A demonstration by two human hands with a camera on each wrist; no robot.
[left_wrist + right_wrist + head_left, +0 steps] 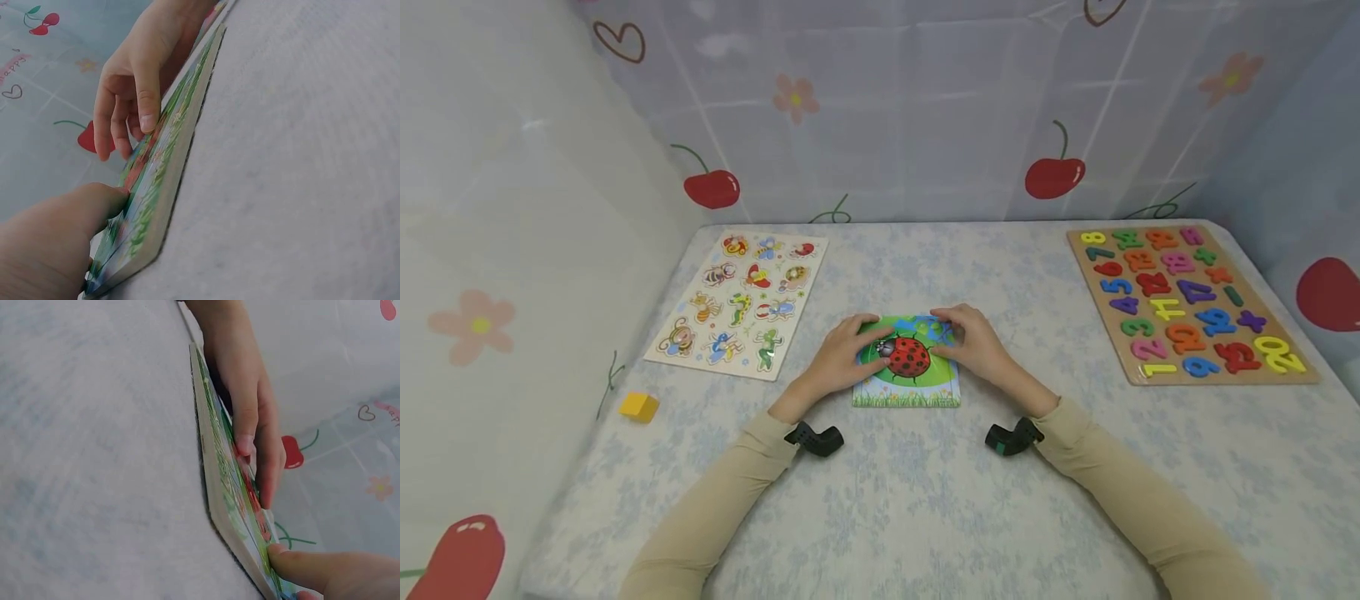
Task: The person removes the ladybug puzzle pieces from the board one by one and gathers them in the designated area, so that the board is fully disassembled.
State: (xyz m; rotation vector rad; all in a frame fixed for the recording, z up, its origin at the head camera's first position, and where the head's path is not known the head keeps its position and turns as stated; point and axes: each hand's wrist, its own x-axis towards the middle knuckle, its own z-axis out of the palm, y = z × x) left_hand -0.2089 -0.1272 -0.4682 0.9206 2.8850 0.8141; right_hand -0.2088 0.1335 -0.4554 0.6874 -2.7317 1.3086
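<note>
A small square ladybug puzzle lies flat between the two hands, its picture facing up with a grass strip along the near edge. My left hand rests over its left side, thumb and index finger reaching across the picture toward the ladybug. On the right side, my right hand touches the board with its thumb beside the ladybug, while the fingers extend to the far right corner. Both wrist views show the thumbs on the face of the puzzle, whose pale edge meets the cloth. Some fingertips are hidden.
An insect puzzle board lies at the back left, and a number puzzle board at the right. A yellow block sits near the table's left side. Patterned curtains enclose the back and sides.
</note>
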